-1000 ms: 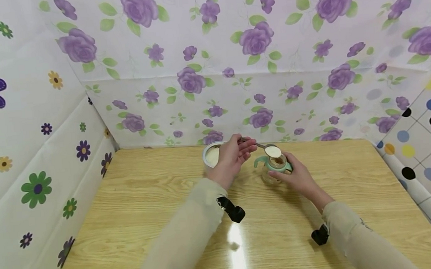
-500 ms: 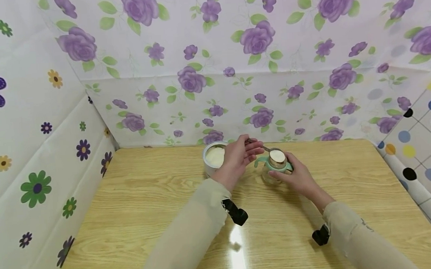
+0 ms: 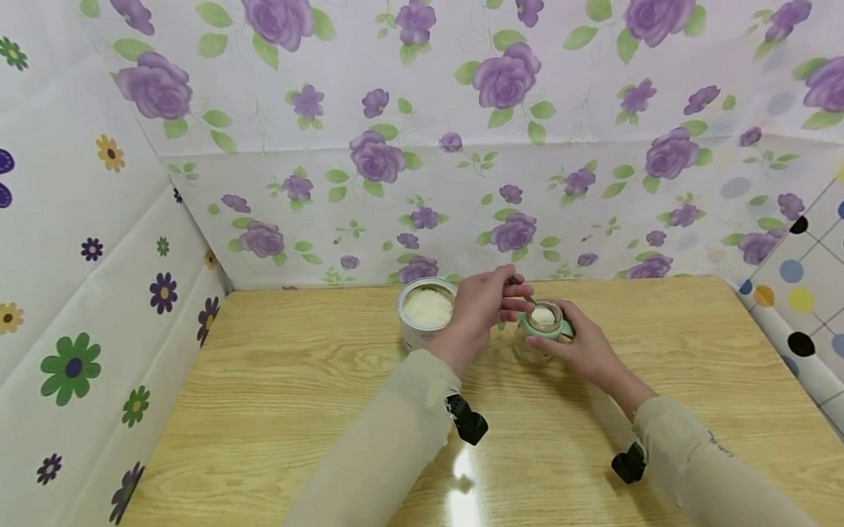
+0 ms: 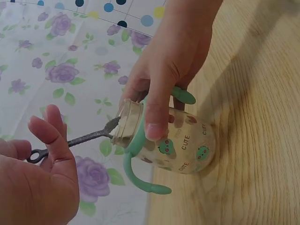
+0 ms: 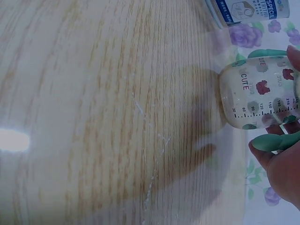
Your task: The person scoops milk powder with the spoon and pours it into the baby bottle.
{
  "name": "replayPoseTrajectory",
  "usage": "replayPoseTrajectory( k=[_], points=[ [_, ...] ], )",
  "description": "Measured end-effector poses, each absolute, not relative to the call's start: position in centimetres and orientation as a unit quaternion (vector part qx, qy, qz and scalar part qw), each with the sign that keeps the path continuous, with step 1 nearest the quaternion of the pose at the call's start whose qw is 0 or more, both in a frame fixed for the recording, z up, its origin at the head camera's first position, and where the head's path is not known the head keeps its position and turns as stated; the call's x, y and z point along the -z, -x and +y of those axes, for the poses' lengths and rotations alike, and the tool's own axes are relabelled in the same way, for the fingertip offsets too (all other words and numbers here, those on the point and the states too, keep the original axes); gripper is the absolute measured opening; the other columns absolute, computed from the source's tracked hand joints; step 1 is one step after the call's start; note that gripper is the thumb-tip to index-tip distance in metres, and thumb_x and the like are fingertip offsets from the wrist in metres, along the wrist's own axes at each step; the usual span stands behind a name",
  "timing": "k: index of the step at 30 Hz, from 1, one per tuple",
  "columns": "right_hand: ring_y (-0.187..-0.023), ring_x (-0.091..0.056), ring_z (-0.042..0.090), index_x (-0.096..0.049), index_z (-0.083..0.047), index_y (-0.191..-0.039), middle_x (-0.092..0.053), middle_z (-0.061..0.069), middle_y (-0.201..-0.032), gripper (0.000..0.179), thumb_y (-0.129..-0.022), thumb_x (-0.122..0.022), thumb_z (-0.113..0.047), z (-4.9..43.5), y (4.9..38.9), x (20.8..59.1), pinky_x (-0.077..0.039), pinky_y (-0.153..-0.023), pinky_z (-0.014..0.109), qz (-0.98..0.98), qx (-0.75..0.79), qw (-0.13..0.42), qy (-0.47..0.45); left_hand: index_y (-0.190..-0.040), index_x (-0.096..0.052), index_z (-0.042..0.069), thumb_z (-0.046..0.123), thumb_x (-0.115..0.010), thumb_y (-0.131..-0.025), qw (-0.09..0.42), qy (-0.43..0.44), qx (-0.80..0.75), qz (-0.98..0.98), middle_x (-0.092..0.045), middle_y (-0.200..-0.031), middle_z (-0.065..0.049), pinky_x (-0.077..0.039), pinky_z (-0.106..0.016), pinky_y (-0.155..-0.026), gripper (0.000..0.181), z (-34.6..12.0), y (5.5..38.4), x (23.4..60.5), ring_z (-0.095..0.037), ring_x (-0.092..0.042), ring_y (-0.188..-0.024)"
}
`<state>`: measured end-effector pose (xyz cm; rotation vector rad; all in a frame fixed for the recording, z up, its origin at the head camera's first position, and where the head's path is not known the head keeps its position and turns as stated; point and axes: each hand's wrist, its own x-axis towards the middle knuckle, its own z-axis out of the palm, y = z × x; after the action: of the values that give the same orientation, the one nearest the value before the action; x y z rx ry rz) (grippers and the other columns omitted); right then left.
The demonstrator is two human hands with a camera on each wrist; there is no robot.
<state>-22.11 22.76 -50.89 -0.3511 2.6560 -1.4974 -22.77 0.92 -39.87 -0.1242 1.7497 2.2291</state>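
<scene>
My left hand [image 3: 478, 313] pinches the thin handle of a dark metal spoon [image 4: 86, 138]. Its bowl sits at the open mouth of a clear baby bottle [image 4: 187, 145], and white powder [image 3: 542, 316] shows there in the head view. Around the bottle's neck runs a mint-green collar with two curved handles [image 4: 136, 176]. My right hand [image 3: 582, 342] grips the bottle at the collar, thumb on the near side, while the bottle stands upright on the table. Printed measuring marks and "CUTE" lettering show on its wall in the right wrist view.
Just left of the bottle stands an opened tin [image 3: 416, 337] filled with cream-coloured powder [image 3: 428, 307]. Thin white streaks [image 5: 150, 185] mark the wooden table [image 3: 292, 403]. Floral sheeting [image 3: 389, 217] rises directly behind the table's back edge, with patterned sheets at both sides.
My left hand has moved right, bringing the heaped spoon over the bottle and then down to its mouth. More of the tin is uncovered. My right hand and the bottle have stayed in place.
</scene>
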Motion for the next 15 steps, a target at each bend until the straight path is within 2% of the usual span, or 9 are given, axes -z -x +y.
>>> replayPoseTrajectory(
  k=[5,11,15],
  points=[
    [-0.131,-0.059,0.034,-0.042,-0.017,-0.161,-0.056,0.013,-0.151,0.076,-0.099,-0.079,-0.042,22.7,22.1,50.8,-0.051,-0.106,0.057,0.863,0.49,0.038,0.114,-0.105,-0.077,0.009,0.033,-0.063,-0.109,0.153,0.031,-0.767,0.622,-0.08,-0.102,-0.012,-0.055,-0.022,-0.058,0.028,1.0,22.9,40.3,-0.013,-0.073,-0.07],
    [-0.136,-0.057,0.036,-0.044,-0.018,-0.16,-0.055,0.013,-0.151,0.075,-0.098,-0.081,-0.04,22.7,22.2,50.9,-0.048,-0.11,0.061,0.857,0.5,0.037,0.118,-0.102,-0.077,0.007,0.033,-0.07,-0.106,0.135,0.044,-0.772,0.62,-0.08,-0.097,-0.014,-0.054,-0.022,-0.056,0.027,0.9,23.0,40.9,-0.012,-0.072,-0.064],
    [-0.135,-0.058,0.034,-0.046,-0.018,-0.159,-0.056,0.011,-0.15,0.074,-0.098,-0.081,-0.039,22.7,22.3,51.0,-0.049,-0.11,0.059,0.857,0.501,0.032,0.119,-0.099,-0.077,0.008,0.035,-0.07,-0.106,0.126,0.055,-0.773,0.619,-0.079,-0.094,-0.014,-0.053,-0.022,-0.055,0.029,1.0,23.1,41.0,-0.011,-0.071,-0.061]
  ],
)
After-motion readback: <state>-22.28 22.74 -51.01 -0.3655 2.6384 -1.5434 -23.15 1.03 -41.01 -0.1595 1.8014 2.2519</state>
